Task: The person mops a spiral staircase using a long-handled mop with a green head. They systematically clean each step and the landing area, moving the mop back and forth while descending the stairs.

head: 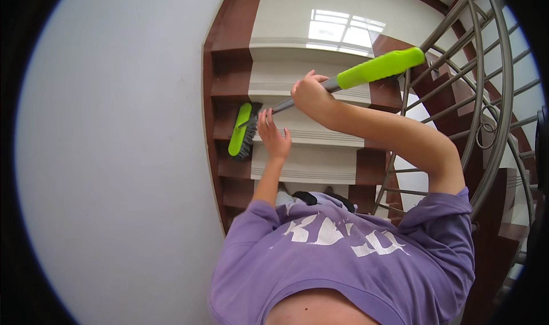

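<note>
A broom with a lime-green head (239,130) and dark bristles lies tilted over the brown left end of the stairs, near the wall. Its grey pole (284,105) slants up to the right and ends in a lime-green grip (381,67). My right hand (311,94) is closed around the pole just below that grip. Closer to the broom head, my left hand (274,137) has its fingers spread and its thumb apart. Its fingertips overlap the pole, but the hand is not wrapped around it; whether they touch is unclear.
Cream stair treads (306,120) with grooved edges and brown ends run across the middle. A plain pale wall (116,153) borders them at left. Curved metal railings (506,80) stand at right, close to my right arm. Window light reflects off a glossy surface above. My feet are partly hidden by my shirt.
</note>
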A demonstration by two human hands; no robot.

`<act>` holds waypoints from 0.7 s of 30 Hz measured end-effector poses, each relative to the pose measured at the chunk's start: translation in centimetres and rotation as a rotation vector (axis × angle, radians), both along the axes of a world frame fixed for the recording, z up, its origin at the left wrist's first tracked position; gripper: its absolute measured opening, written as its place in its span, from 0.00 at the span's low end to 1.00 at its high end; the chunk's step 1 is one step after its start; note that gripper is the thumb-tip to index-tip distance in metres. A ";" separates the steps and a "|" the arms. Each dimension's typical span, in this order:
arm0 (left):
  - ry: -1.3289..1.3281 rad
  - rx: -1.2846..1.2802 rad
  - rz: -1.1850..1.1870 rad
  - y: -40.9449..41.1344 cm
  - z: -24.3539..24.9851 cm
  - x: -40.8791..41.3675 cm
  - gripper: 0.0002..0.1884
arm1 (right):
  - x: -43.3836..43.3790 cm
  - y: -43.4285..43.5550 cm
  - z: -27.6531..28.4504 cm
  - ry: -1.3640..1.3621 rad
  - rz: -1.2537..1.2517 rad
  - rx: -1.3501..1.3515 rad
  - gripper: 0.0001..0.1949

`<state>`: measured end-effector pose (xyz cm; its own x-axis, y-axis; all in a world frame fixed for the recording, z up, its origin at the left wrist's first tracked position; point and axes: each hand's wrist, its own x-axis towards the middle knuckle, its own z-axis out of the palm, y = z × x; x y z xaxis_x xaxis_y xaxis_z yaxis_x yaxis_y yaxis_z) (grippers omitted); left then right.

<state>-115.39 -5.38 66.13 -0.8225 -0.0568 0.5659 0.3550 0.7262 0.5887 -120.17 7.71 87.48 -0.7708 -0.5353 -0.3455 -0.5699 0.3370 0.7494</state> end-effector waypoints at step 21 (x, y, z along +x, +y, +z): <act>-0.446 -0.159 -0.714 2.4 -13.9 -4.3 0.16 | 23.3 21.2 7.7 0.097 -1.128 -1.047 0.21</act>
